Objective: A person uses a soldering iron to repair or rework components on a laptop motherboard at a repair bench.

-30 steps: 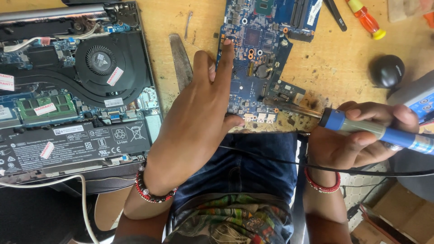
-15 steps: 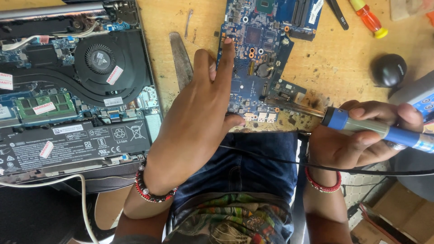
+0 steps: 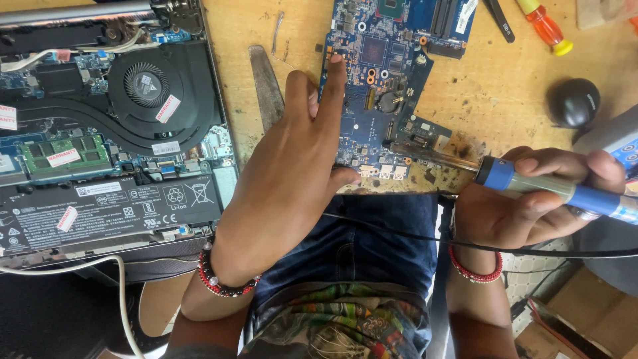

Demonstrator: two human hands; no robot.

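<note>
Head view: my left hand (image 3: 292,179) flat, fingers spread, pressing blue circuit board (image 3: 385,80) onto wooden bench (image 3: 492,100), I judge to keep it from sliding; my right hand (image 3: 525,203) closed round blue soldering iron (image 3: 551,189), tip laid on board's near edge just beyond left thumb; opened laptop (image 3: 106,133) left of left hand; orange screwdriver (image 3: 545,26) far beyond right hand

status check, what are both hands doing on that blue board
Left hand flat on blue circuit board, pinning it. Right hand grips soldering iron, tip at board's lower edge. Nothing blocking.
</note>
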